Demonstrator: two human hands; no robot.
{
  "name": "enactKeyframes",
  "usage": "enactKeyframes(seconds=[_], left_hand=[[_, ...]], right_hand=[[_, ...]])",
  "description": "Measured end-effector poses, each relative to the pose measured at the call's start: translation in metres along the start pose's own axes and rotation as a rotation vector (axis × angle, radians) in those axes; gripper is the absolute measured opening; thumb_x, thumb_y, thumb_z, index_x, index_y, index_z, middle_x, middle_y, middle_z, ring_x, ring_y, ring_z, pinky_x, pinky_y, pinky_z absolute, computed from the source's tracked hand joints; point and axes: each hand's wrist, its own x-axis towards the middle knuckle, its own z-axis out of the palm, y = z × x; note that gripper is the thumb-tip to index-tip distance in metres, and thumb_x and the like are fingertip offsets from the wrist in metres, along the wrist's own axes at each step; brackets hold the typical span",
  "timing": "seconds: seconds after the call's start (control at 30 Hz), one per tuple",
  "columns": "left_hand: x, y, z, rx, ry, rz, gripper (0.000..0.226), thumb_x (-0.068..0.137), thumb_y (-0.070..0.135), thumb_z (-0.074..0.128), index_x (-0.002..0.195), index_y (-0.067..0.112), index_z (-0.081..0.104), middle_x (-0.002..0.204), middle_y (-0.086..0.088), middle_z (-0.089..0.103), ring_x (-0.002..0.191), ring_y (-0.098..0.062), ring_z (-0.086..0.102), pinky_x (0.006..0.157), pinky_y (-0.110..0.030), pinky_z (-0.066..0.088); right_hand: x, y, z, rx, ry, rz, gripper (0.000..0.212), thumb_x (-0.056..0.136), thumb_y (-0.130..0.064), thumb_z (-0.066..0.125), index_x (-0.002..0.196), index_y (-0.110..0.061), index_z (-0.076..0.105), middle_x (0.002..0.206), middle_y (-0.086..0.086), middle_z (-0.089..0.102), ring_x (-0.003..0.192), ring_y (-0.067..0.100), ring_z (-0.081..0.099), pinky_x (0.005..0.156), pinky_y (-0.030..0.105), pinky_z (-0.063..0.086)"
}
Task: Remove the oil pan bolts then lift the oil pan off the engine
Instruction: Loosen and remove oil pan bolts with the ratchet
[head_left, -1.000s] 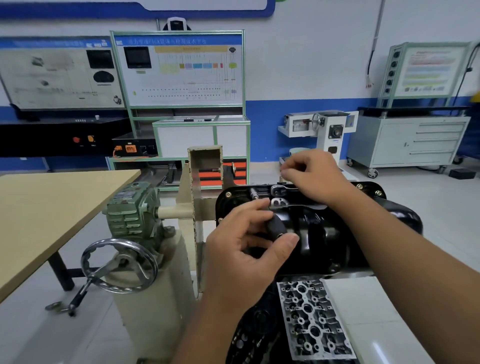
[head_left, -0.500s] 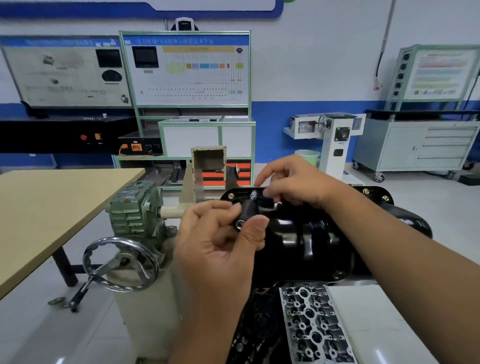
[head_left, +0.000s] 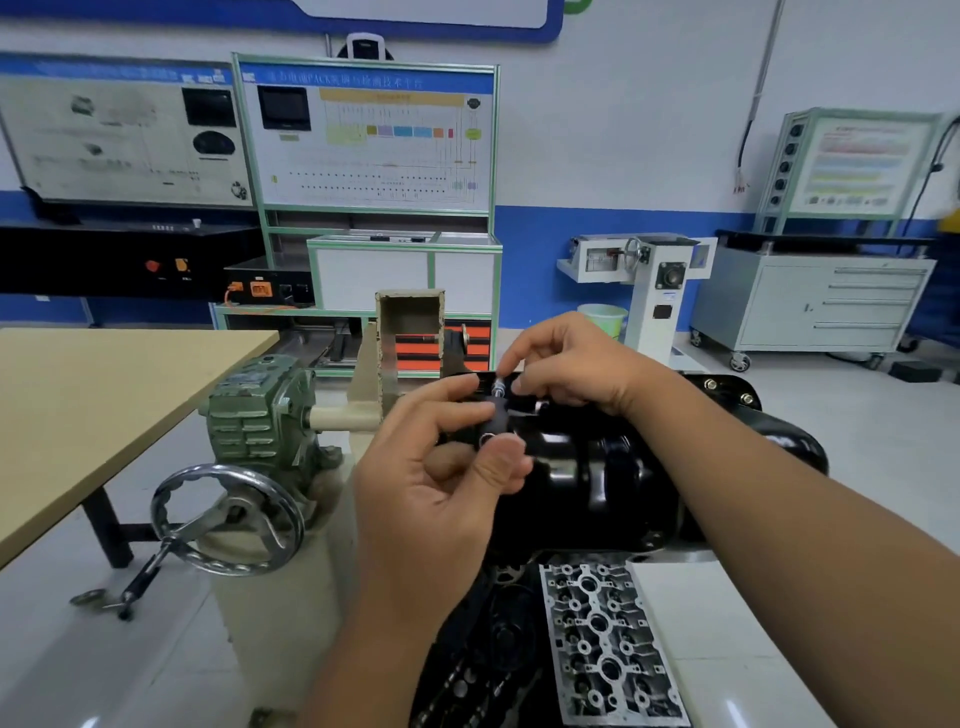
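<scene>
Left hand (head_left: 441, 483) grip pinches short black cylindrical socket tool (head_left: 496, 423); right hand (head_left: 571, 371) fingertips curl on small silver bolt (head_left: 500, 385) at its far end, above glossy black oil pan (head_left: 597, 478).

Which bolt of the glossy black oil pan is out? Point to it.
The silver bolt atop the left hand's black socket, pinched by the right hand; two brass-coloured bolts far right sit in the black pan's flange.
</scene>
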Motion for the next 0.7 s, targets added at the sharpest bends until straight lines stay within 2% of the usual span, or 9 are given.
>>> enactKeyframes(seconds=[0.07,0.17,0.23,0.3,0.4,0.47,0.57,0.63,0.7], left_hand=[[0.004,-0.001,0.001,0.153,0.001,0.098,0.023,0.085,0.036,0.080,0.092,0.019,0.065,0.120,0.003,0.068,0.064,-0.022,0.071,0.054,-0.042,0.060],[0.004,-0.003,0.015,0.319,-0.042,0.296,0.033,0.087,0.039,0.081,0.094,0.010,0.066,0.099,0.001,0.069,0.067,-0.008,0.063,0.055,-0.025,0.053],[0.006,-0.008,0.026,0.312,-0.053,0.371,0.033,0.088,0.037,0.081,0.097,0.010,0.066,0.089,-0.004,0.066,0.066,-0.011,0.059,0.056,-0.024,0.050],[0.013,-0.015,0.036,0.306,-0.067,0.474,0.029,0.087,0.029,0.083,0.096,0.004,0.073,0.084,-0.009,0.063,0.070,-0.011,0.057,0.064,-0.022,0.051],[0.021,-0.026,0.047,0.266,-0.137,0.584,0.028,0.089,0.022,0.080,0.102,-0.003,0.079,0.087,-0.018,0.064,0.080,-0.018,0.067,0.076,-0.028,0.060],[0.024,-0.033,0.052,0.202,-0.224,0.586,0.028,0.095,0.019,0.075,0.110,-0.004,0.077,0.097,-0.023,0.065,0.080,-0.024,0.070,0.076,-0.034,0.062],[0.023,-0.041,0.059,0.209,-0.317,0.645,0.022,0.099,0.011,0.069,0.111,-0.007,0.073,0.115,-0.023,0.068,0.099,-0.027,0.071,0.087,-0.038,0.059],[0.020,-0.041,0.063,0.208,-0.312,0.630,0.019,0.098,0.009,0.069,0.109,-0.006,0.073,0.114,-0.018,0.070,0.099,-0.026,0.070,0.085,-0.039,0.059],[0.020,-0.041,0.061,0.188,-0.261,0.585,0.017,0.096,0.013,0.074,0.103,-0.002,0.074,0.105,-0.013,0.070,0.087,-0.021,0.068,0.075,-0.035,0.059]], right_hand=[[0.002,0.002,0.001,0.060,0.078,0.069,0.012,0.088,0.003,0.068,0.079,-0.004,0.073,0.052,0.009,0.055,0.030,0.013,0.031,0.035,0.015,0.020],[0.004,0.002,0.002,0.041,0.117,0.152,0.021,0.094,-0.012,0.070,0.076,-0.001,0.068,0.054,0.011,0.056,0.029,0.013,0.035,0.034,0.015,0.022],[0.004,0.001,0.002,-0.008,0.095,0.163,0.028,0.094,-0.020,0.072,0.072,-0.003,0.069,0.054,0.010,0.058,0.033,0.014,0.040,0.036,0.018,0.024],[0.005,0.001,0.002,-0.045,0.066,0.145,0.031,0.092,-0.024,0.075,0.066,-0.008,0.069,0.051,0.005,0.058,0.038,0.015,0.043,0.040,0.021,0.028],[0.007,0.004,0.000,-0.142,0.041,0.077,0.034,0.087,-0.024,0.081,0.061,-0.008,0.066,0.055,0.004,0.058,0.051,0.015,0.048,0.050,0.027,0.039],[0.010,0.007,-0.002,-0.202,0.035,0.038,0.033,0.084,-0.023,0.084,0.070,0.000,0.066,0.061,0.008,0.058,0.057,0.016,0.050,0.057,0.030,0.041],[0.013,0.008,-0.003,-0.215,0.014,0.027,0.025,0.083,-0.021,0.087,0.080,-0.003,0.069,0.065,0.013,0.062,0.057,0.019,0.050,0.054,0.031,0.040],[0.013,0.009,-0.003,-0.193,0.017,0.036,0.022,0.082,-0.019,0.087,0.084,-0.003,0.071,0.066,0.016,0.064,0.055,0.019,0.052,0.052,0.029,0.042],[0.011,0.008,-0.002,-0.168,0.013,0.040,0.020,0.082,-0.016,0.087,0.086,-0.003,0.072,0.066,0.015,0.065,0.053,0.016,0.053,0.051,0.024,0.042]])
